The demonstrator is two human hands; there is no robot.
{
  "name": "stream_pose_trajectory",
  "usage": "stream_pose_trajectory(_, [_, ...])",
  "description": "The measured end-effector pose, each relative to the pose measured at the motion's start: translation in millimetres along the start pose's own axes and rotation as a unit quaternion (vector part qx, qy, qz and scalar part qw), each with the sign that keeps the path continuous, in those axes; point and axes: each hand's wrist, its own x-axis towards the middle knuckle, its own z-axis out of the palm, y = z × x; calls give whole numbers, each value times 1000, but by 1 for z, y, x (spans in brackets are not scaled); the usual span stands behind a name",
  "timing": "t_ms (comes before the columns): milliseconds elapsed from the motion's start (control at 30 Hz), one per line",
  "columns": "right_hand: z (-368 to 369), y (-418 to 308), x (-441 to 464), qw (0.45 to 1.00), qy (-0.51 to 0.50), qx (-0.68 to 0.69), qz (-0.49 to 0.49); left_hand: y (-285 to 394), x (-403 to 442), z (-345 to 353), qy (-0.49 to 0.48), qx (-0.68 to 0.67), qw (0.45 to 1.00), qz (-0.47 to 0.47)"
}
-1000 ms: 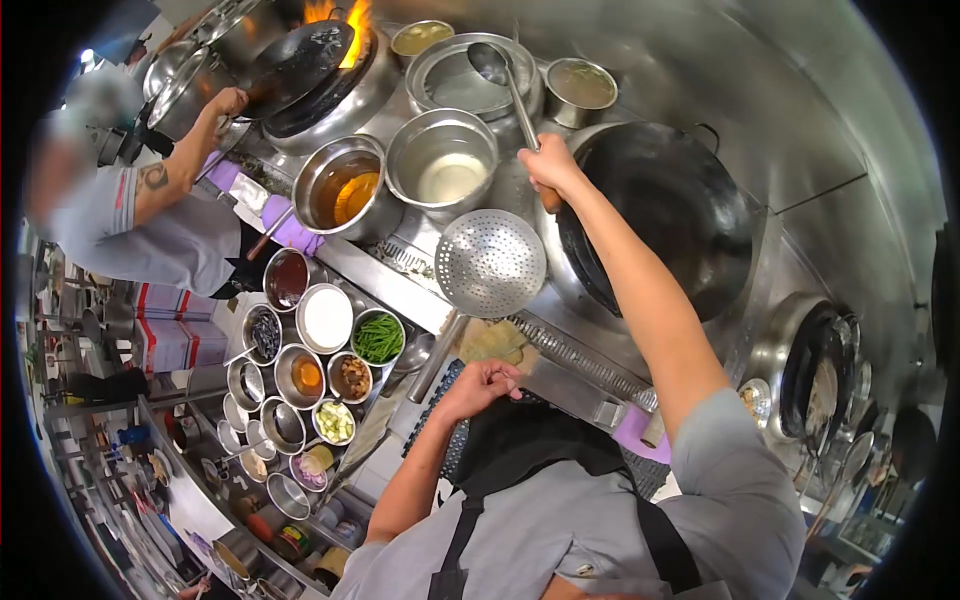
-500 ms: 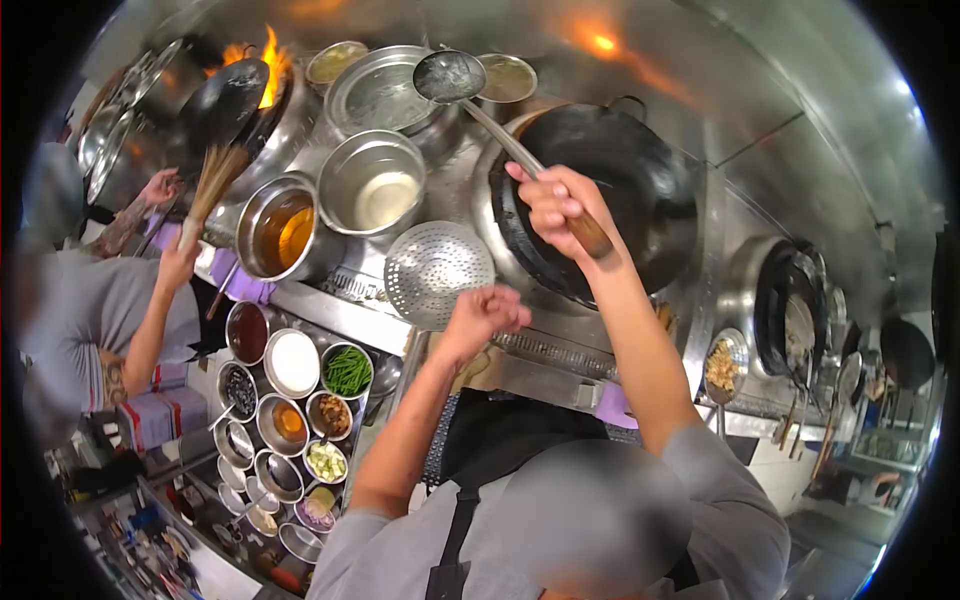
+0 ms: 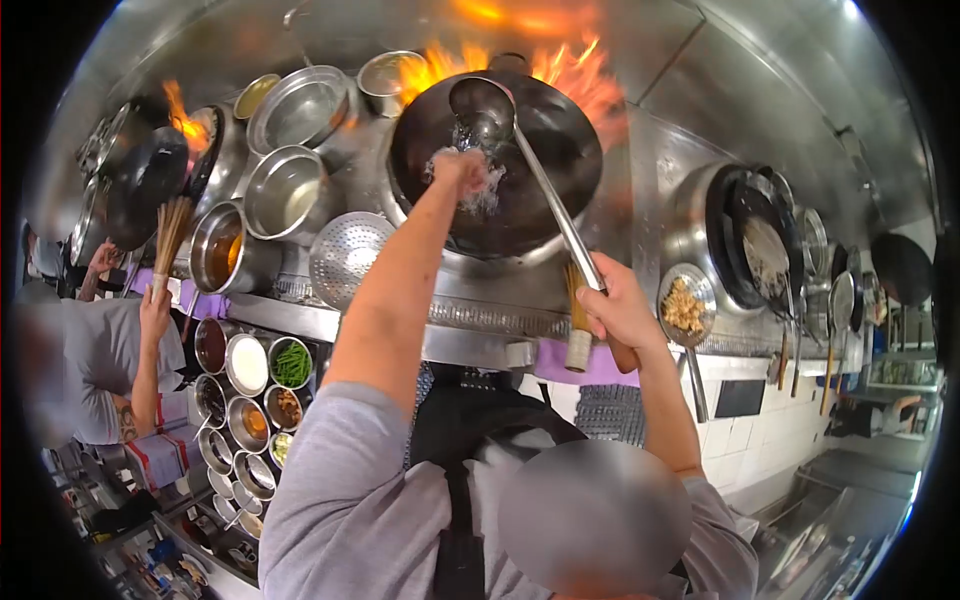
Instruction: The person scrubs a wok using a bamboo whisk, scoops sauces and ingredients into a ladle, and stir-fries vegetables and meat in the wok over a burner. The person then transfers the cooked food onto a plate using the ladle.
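My right hand (image 3: 622,308) is closed around the handle of a ladle (image 3: 552,200), low at the front right of the wok (image 3: 560,150). The ladle's bowl hangs tilted over the back of the wok. My left hand (image 3: 462,172) reaches over the dark wok, just in front of the ladle bowl. Clear liquid splashes around it and hides its fingers, so I cannot tell whether they grip anything. Flames (image 3: 580,85) rise behind the wok's rim.
A perforated strainer (image 3: 350,255) lies left of the wok, near metal pots (image 3: 290,190). Ingredient bowls (image 3: 246,364) stand at lower left. A bamboo brush (image 3: 578,335) lies at the front edge. At right is a ladle of fried pieces (image 3: 686,305). A co-worker (image 3: 110,350) holds another brush.
The ladle has swung over the wok as my right hand moved down to the front right. My left hand has reached forward over the wok. Flames and splashing liquid have appeared there.
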Motion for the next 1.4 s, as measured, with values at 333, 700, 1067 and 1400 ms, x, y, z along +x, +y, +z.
stream_pose_trajectory(333, [-18,268,-123,926,336,-171,-9,15,-73,-7,25,291,924,248])
stream_pose_trajectory(700, [-29,314,-122,864,212,-444,106,41,-113,-79,-10,459,844,277])
stream_pose_trajectory(1067, [6,236,-58,959,140,237,74,-49,-242,-179,73,447,823,343])
stream_pose_trajectory(1400, [-38,13,85,881,-49,-441,-167,-84,-335,-213,260,389,859,206])
